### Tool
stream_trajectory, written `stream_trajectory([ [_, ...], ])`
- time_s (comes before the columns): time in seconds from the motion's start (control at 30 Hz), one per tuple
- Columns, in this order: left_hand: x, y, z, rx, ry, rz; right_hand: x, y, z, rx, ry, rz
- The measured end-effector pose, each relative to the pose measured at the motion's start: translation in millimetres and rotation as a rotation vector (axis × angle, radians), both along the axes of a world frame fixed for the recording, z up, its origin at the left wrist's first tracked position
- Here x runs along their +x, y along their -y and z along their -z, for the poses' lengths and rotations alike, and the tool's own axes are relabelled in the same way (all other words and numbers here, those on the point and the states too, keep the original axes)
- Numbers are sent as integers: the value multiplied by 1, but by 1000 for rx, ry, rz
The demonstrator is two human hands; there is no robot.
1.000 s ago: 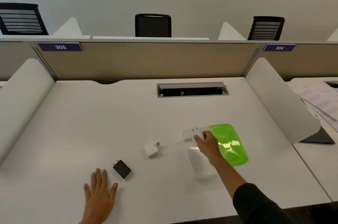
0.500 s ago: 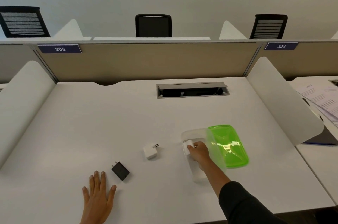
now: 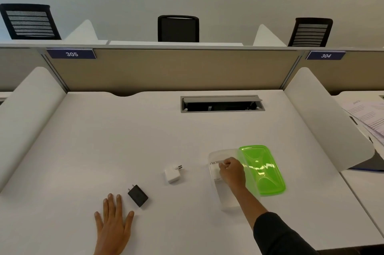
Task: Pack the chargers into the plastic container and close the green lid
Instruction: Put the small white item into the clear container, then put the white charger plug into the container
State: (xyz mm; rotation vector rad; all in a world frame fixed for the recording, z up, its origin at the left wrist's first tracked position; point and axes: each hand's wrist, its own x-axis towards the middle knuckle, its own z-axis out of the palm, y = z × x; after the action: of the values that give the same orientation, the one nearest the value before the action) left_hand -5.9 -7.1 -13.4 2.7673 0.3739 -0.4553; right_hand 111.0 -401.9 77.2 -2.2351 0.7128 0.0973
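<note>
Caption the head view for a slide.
Right hand sets a white charger into the clear container; two chargers and green lid wait.

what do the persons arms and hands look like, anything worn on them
Both hands are bare: no gloves, rings or watch that the picture shows. The right hand comes out of a dark, near-black long sleeve that ends partway up the forearm, leaving the wrist uncovered. The left hand shows only to the wrist at the frame's bottom edge, with no sleeve in view.

Soft, even overhead light leaves only faint shadows on the bench [image 3: 104,140]. White glare streaks the green lid [image 3: 262,169] at lower right. Wide-angle distortion bends the frame's edges.
</note>
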Motion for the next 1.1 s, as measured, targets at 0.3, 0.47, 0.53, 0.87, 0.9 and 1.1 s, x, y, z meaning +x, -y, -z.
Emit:
stream_trajectory([
  [0.3, 5, -4, 29, 61, 60, 4, 22, -48, -21, -127, 482, -387],
  [0.47, 3, -3, 35, 108, 102, 13, 18, -92, -2, -218, 303, -792],
  [0.53, 2, -2, 35, 118, 123, 9, 16, -108, 7, -245, 208, -897],
  [0.87, -1, 0, 34, 109, 158, -1, 12, -140, 31, -535, 50, -1096],
  [0.9, -1, 0, 34, 109, 156, 2, 12, -141, 31, -564, 49, -1093],
  [1.1, 0, -1, 33, 106, 156, 7, 9, -142, 35, -576, 18, -1037],
])
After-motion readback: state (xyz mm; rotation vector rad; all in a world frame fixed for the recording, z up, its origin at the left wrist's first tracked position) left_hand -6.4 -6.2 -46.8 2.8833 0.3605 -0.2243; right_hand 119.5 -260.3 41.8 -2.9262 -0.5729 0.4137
